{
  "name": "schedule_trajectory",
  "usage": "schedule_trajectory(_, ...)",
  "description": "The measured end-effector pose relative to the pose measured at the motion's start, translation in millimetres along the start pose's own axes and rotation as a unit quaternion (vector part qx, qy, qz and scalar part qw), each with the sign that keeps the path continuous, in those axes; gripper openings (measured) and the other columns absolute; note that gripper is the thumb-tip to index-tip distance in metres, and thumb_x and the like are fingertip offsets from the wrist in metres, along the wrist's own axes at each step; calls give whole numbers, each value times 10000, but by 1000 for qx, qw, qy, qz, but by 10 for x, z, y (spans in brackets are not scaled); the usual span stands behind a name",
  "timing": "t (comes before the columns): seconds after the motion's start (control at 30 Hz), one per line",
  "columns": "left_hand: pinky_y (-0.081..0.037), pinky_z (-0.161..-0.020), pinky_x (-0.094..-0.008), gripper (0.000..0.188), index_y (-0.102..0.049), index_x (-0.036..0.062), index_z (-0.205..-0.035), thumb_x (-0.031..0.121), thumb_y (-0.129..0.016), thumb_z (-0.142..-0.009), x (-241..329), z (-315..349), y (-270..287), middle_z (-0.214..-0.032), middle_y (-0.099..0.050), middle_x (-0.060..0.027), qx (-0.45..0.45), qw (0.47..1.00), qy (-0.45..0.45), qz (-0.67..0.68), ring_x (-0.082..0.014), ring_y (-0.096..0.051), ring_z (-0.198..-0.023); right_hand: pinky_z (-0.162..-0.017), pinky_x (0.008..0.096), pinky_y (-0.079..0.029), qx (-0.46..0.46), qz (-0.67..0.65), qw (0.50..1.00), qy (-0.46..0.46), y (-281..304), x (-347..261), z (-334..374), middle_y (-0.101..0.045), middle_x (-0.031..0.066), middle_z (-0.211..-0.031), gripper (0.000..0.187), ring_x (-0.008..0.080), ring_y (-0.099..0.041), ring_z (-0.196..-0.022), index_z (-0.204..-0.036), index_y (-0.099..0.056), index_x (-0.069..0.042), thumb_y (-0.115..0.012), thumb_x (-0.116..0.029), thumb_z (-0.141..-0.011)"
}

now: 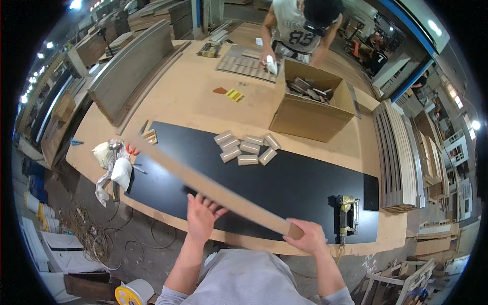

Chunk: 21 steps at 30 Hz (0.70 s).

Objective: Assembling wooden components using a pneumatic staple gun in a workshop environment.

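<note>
A long, narrow wooden strip slants over the black panel in front of me, its far left end blurred. My right hand is closed round the strip's near right end. Below the strip's middle is my left hand, fingers spread and palm up; I cannot tell whether the fingertips touch the wood. Several small, light-brown blocks lie in a loose group on the panel beyond the strip. A nail gun rests at the panel's right end, near my right hand.
A cardboard box of wood offcuts stands on the table, with a co-worker behind it. Upright boards line the left side. White bags and a hammer sit at the left edge. Stacked planks are at right.
</note>
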<state>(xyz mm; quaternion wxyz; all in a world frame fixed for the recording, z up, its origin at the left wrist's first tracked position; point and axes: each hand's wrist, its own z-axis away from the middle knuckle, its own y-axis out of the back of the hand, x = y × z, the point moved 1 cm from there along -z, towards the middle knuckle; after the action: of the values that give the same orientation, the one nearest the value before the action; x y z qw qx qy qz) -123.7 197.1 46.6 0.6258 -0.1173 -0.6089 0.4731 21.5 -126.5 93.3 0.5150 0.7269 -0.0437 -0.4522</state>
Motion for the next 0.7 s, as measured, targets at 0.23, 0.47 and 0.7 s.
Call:
schedule_trajectory(0.23, -560, -907, -402, 442, -559, 42, -1358, 414, -481, -1133, -443, 28, 442, -1346, -696, -123, 219, 962, 79, -145, -216, -699, -1092, -931, 435, -515, -105, 101, 989, -16, 84, 460, 141, -742, 15, -1090, 527, 245, -702, -1053, -1284, -746, -231, -855, -375, -789)
schedule_trajectory(0.47, -573, -775, -306, 382, -690, -3, -1140, 366, -595, -1106, -392, 191, 722, -986, -765, -116, 151, 896, 123, -398, -160, -711, -828, -1171, 515, -386, -19, 143, 987, -63, -216, 923, 147, -596, 57, -1434, 724, 308, -492, -1414, -1426, -657, -238, -901, -333, -751)
schedule_trajectory(0.7, -566, -830, -338, 226, -710, 20, -1149, 181, -740, -993, -545, 177, 351, -988, -765, -71, 141, 809, -102, -562, -191, -719, -914, -1162, 560, -405, 39, 164, 963, -210, -151, 1401, 335, -583, 68, -1388, 693, 360, -461, -1408, -1411, -647, -241, -872, -282, -756)
